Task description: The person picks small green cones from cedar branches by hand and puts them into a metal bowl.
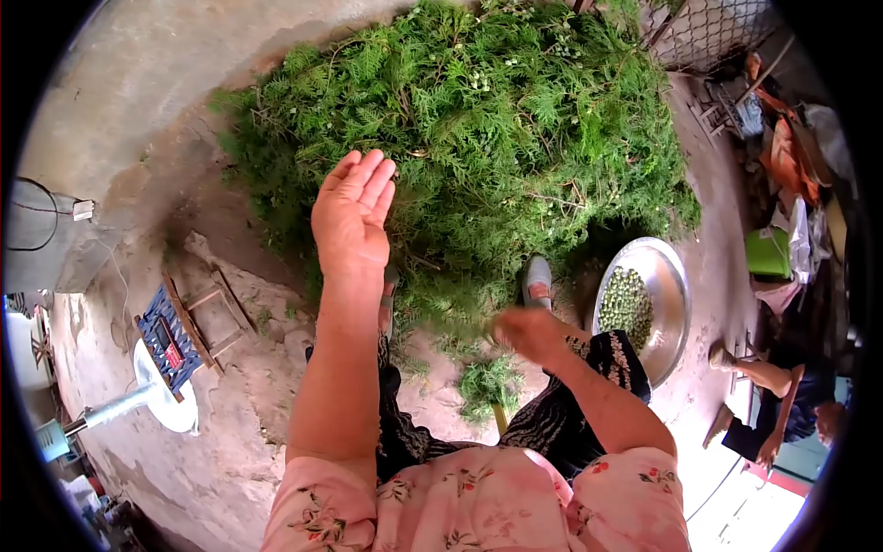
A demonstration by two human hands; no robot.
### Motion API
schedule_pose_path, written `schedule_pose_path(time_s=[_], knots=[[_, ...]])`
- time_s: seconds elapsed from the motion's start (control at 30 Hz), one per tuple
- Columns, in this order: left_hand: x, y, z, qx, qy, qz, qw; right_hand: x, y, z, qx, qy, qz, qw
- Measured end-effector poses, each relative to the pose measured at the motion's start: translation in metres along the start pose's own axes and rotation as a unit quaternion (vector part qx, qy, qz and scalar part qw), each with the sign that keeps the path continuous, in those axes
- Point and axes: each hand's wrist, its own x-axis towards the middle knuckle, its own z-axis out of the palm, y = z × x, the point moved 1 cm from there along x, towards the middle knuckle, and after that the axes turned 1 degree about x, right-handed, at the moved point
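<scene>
My left hand [354, 207] is held out palm up over the near edge of a large heap of green conifer branches [460, 110], its fingers stretched and nothing in the palm. Lower down, between my knees, my right hand [529, 333] is smeared by motion, so its fingers do not show clearly. Blurred greenery lies just left of it; whether the hand holds any of it I cannot tell. Beside my right leg stands a wide metal basin [679, 304] with many small green cones or berries [625, 299] in it.
A loose green sprig [487, 386] lies on the ground between my legs. To the left are a small woven-seat stool [166, 336] and a white round fan base [175, 409]. Another person [791, 396] sits at the right. Bags and a green container [767, 253] line the right side.
</scene>
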Motion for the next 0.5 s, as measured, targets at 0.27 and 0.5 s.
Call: schedule_pose_path(time_s=[0.27,0.5], knots=[[0.003,0.014,-0.003,-0.009,0.014,-0.009,1.0,-0.006,0.069,0.036,-0.204,-0.329,0.13,0.913],[0.005,0.013,0.0,-0.013,0.027,-0.038,0.999,0.082,0.157,-0.034,-0.176,0.332,0.155,0.914]])
